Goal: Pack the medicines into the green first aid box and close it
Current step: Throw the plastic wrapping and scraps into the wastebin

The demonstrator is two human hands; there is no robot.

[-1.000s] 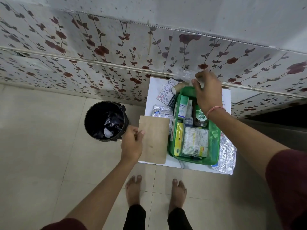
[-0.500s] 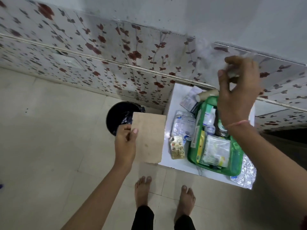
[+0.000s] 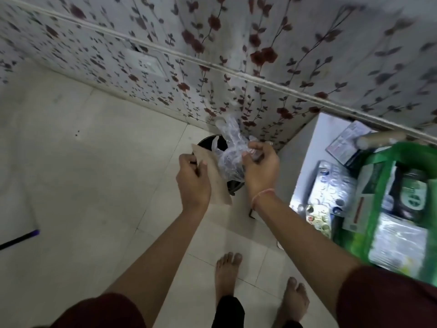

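Note:
The green first aid box (image 3: 354, 242) stands open on a white table (image 3: 314, 147) at the right, holding a dark bottle (image 3: 412, 200), cartons and a white packet (image 3: 399, 242). Blister strips (image 3: 331, 183) and a small packet (image 3: 318, 218) lie on the table left of the box. My left hand (image 3: 192, 178) grips a brown paper envelope (image 3: 217, 183). My right hand (image 3: 261, 166) holds a crumpled clear plastic bag (image 3: 230, 152). Both hands are over the black bin (image 3: 233, 187), well left of the box.
A flowered wall (image 3: 212, 55) runs behind the bin and table. A leaflet (image 3: 347, 140) and a cardboard tube (image 3: 378, 138) lie at the table's back. My bare feet (image 3: 228, 273) stand on pale floor tiles. A dark stick with a purple tip (image 3: 19, 239) lies at the left.
My right hand has swung left from above the box to over the bin, carrying the clear plastic bag. My left hand and the envelope moved over the bin too. The view turned left.

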